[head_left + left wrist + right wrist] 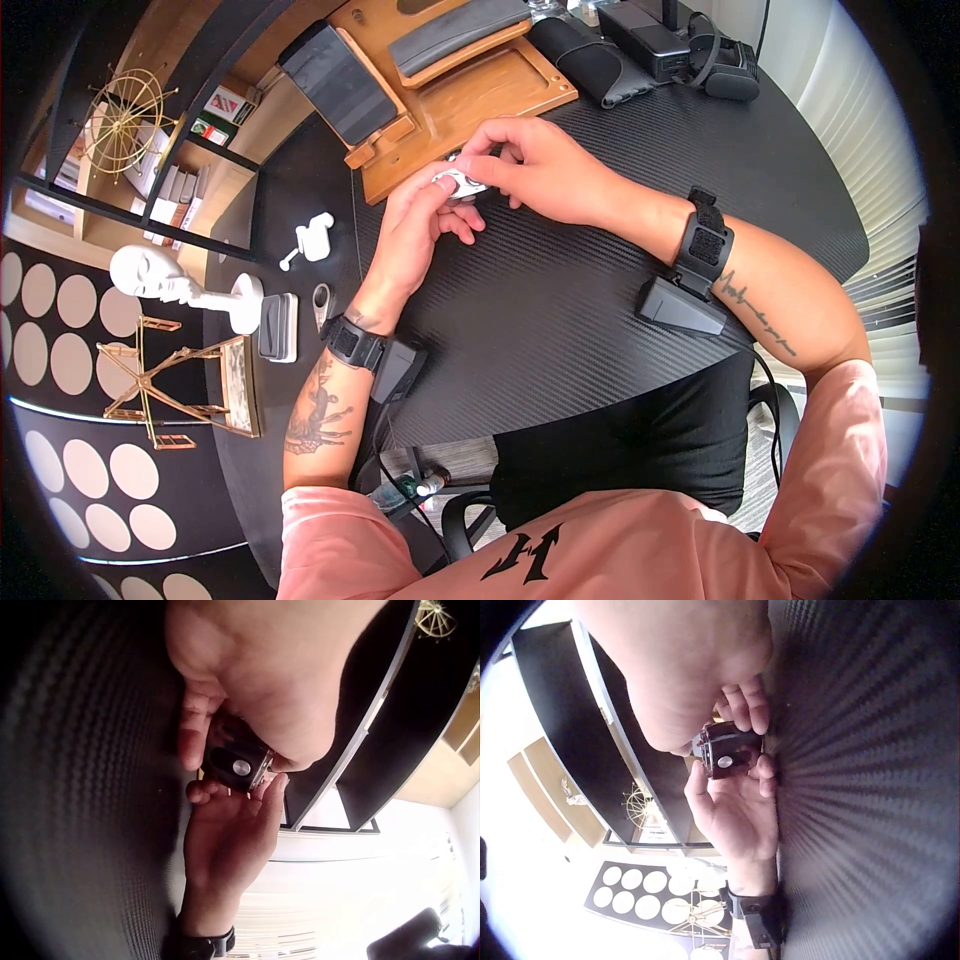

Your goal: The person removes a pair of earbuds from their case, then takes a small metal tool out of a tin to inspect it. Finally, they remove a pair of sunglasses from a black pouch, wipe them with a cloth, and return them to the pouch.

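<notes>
The left hand (406,228) grips a small, rounded, glossy black-and-white device (471,185) from eight o'clock; the right hand (552,170) pinches from three, best kept light, steady.

On the black textured surface (520,330), a wooden stand (480,105) lies beyond the hands; white earbuds (313,238) rest left of them.

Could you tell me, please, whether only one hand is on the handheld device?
No, the left hand and the right hand both hold the handheld device.
</notes>
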Tool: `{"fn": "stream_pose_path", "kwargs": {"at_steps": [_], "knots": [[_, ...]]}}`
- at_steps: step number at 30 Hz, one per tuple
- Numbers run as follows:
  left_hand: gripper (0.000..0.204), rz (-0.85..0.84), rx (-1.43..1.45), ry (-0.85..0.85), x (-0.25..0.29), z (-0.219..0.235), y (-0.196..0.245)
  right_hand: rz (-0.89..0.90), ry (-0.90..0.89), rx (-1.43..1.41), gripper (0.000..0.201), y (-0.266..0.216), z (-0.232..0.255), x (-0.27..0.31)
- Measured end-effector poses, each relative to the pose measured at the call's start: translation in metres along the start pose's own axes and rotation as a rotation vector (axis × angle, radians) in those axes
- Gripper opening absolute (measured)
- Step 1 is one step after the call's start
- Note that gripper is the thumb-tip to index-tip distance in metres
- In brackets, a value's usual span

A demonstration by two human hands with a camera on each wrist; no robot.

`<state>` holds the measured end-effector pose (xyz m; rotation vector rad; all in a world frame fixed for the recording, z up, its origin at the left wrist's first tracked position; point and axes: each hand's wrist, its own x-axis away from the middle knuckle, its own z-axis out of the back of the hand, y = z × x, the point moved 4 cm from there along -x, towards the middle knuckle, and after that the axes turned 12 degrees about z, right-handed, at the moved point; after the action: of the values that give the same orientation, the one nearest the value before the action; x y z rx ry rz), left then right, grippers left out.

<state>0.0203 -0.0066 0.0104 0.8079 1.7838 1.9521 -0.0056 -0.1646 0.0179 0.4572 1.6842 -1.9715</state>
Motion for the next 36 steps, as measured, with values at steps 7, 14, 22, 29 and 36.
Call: {"fn": "stream_pose_path", "kwargs": {"at_steps": [7, 14, 22, 29, 36], "knots": [[0.036, 0.007, -0.035, 0.007, -0.0002, 0.0005, -0.0001, 0.003, -0.060, 0.028, 0.021, 0.0008, -0.0008, 0.0005], [0.035, -0.002, 0.016, -0.003, 0.0010, -0.0013, 0.0014, -0.017, -0.066, 0.018, 0.020, -0.0005, -0.0013, 0.0003], [0.035, 0.005, -0.004, 0.006, 0.0008, -0.0009, 0.0011, -0.002, -0.059, 0.042, 0.020, 0.0012, -0.0006, 0.0002], [0.038, -0.003, 0.021, -0.004, 0.0005, -0.0007, 0.0005, -0.035, -0.062, 0.042, 0.021, -0.0001, -0.0010, 0.0002], [0.041, 0.007, -0.023, 0.027, -0.0002, 0.0000, -0.0003, 0.012, -0.079, 0.063, 0.021, -0.0005, -0.0005, 0.0002]]}}
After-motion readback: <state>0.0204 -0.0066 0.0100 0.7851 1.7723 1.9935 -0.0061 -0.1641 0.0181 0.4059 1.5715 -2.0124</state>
